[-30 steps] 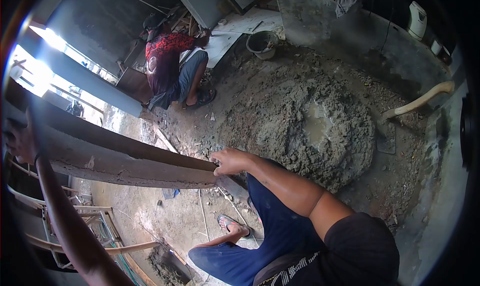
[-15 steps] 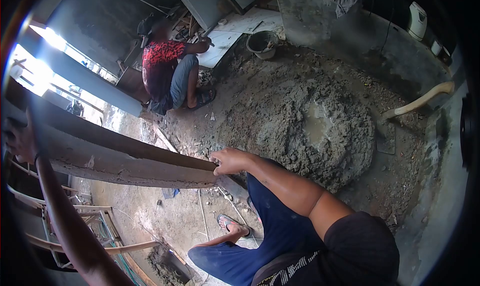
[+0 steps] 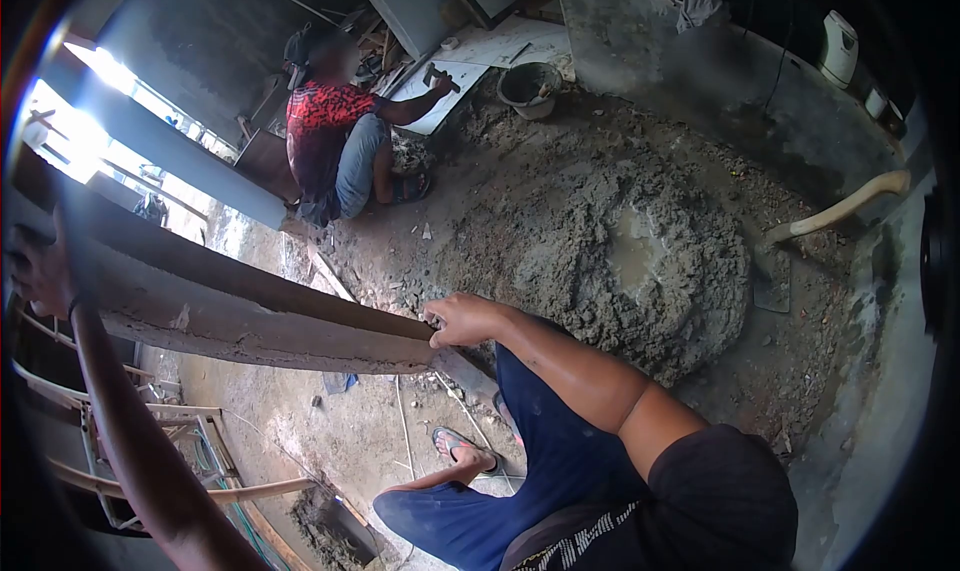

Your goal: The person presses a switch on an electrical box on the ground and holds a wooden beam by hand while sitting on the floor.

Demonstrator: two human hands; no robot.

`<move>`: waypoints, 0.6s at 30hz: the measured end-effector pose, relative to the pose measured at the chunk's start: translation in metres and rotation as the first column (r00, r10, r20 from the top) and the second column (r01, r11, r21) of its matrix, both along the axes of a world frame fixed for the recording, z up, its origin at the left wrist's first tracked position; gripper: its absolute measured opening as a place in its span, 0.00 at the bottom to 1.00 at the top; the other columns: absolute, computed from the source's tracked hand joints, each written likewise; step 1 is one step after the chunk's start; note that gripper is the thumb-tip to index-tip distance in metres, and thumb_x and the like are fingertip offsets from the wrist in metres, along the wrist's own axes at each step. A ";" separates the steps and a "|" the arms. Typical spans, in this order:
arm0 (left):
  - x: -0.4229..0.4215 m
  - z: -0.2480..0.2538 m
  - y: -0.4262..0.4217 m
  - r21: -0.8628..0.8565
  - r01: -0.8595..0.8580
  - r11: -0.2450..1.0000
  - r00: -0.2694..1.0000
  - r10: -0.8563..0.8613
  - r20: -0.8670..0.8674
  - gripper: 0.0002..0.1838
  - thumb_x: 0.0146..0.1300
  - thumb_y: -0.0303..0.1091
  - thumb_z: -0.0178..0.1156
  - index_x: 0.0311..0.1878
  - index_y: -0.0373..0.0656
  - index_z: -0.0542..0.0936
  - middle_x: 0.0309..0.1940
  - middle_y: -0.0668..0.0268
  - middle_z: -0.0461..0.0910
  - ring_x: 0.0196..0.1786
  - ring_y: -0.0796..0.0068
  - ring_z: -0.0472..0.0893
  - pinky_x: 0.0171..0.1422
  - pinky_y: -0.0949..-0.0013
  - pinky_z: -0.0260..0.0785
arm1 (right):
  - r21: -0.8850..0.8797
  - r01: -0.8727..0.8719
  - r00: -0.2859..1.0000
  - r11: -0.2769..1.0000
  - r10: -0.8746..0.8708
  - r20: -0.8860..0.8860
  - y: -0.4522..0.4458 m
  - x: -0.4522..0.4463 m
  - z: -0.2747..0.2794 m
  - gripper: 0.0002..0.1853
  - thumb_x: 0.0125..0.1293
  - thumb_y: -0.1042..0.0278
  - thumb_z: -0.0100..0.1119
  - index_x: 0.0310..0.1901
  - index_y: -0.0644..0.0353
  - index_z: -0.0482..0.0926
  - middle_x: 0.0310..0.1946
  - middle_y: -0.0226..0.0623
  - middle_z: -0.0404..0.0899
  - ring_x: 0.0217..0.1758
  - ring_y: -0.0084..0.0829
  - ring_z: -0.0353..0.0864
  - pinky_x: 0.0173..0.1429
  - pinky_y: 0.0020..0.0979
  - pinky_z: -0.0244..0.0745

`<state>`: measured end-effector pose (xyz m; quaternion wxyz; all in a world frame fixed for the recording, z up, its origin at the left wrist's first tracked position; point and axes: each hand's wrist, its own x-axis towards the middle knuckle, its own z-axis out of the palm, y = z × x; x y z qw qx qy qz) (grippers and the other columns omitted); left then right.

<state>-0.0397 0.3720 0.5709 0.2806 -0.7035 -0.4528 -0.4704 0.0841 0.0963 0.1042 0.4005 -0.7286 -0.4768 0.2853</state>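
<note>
A long grey cement-faced beam slants from the left edge of the view to the middle, its underside edge rough. My right hand is closed over its right end, fingers curled round the edge. At the far left, my left hand, with a dark band at the wrist, grips the same beam; its fingertips are dim near the lens border. Right of my right hand lies a broad heap of wet mortar with a pool of water in its hollow.
A crouching person in a red patterned shirt holds a hammer-like tool by pale tiles. A black bucket stands behind the heap. The wooden handle of a tool leans at right. Wooden frames stand lower left.
The crouching person's arm has stretched out and raised, with the hammer-like tool now showing. My hands stay on the beam; the view has shifted slightly.
</note>
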 end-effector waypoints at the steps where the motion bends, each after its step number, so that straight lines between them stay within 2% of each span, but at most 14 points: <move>1: 0.000 0.001 0.002 -0.010 -0.011 1.000 1.000 0.011 -0.003 0.50 0.63 0.63 0.51 0.77 0.41 0.45 0.77 0.40 0.37 0.79 0.45 0.40 0.75 0.36 0.43 | 0.004 0.001 1.000 1.000 -0.001 0.002 0.001 0.000 -0.001 0.29 0.53 0.54 0.69 0.53 0.63 0.75 0.41 0.50 0.82 0.48 0.46 0.82 0.52 0.40 0.76; 11: 0.005 0.005 -0.007 -0.184 -0.097 0.978 0.994 0.086 -0.066 0.50 0.63 0.63 0.50 0.77 0.41 0.45 0.77 0.40 0.37 0.79 0.45 0.40 0.75 0.36 0.43 | 0.019 0.011 1.000 1.000 -0.011 0.001 0.001 0.000 -0.002 0.28 0.53 0.55 0.68 0.53 0.63 0.75 0.40 0.50 0.82 0.48 0.46 0.83 0.52 0.40 0.76; 17: 0.004 0.000 0.010 -0.034 -0.039 0.999 0.999 0.038 -0.017 0.50 0.63 0.63 0.49 0.77 0.40 0.45 0.76 0.38 0.38 0.79 0.44 0.41 0.75 0.36 0.44 | 0.027 0.015 1.000 1.000 -0.015 0.009 0.000 0.000 -0.002 0.28 0.53 0.55 0.68 0.52 0.63 0.75 0.40 0.50 0.82 0.48 0.46 0.83 0.52 0.40 0.76; 18: 0.004 0.002 0.006 -0.078 -0.042 0.996 0.999 0.040 -0.030 0.50 0.63 0.63 0.50 0.77 0.40 0.45 0.76 0.38 0.38 0.79 0.44 0.41 0.75 0.36 0.44 | 0.030 0.016 1.000 0.999 -0.017 0.014 0.000 0.000 -0.003 0.28 0.53 0.55 0.68 0.52 0.63 0.76 0.40 0.51 0.82 0.48 0.46 0.83 0.52 0.40 0.76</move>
